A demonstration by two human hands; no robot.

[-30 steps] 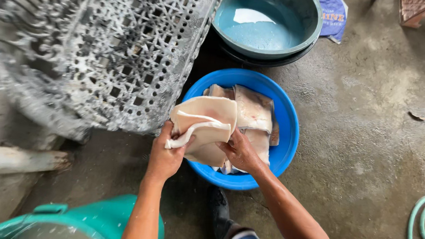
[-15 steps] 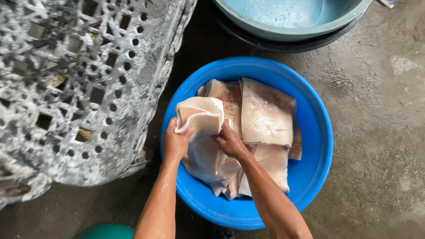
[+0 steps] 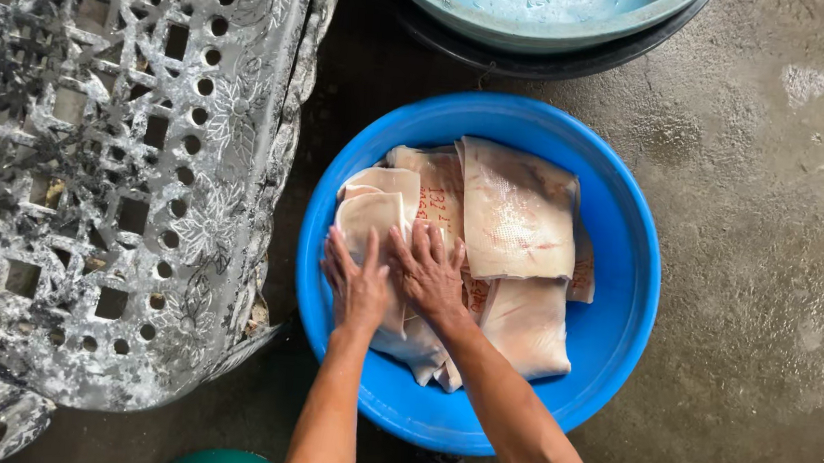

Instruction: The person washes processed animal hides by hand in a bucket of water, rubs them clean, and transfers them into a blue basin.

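left hand | right hand | both flat, released, pressing pale slabs underneath | blue basin

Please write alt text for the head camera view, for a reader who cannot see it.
Both hands, left hand and right hand, press flat on pale slabs of raw pork skin piled in a blue plastic basin on a wet concrete floor. A grey perforated crate lies at the left.
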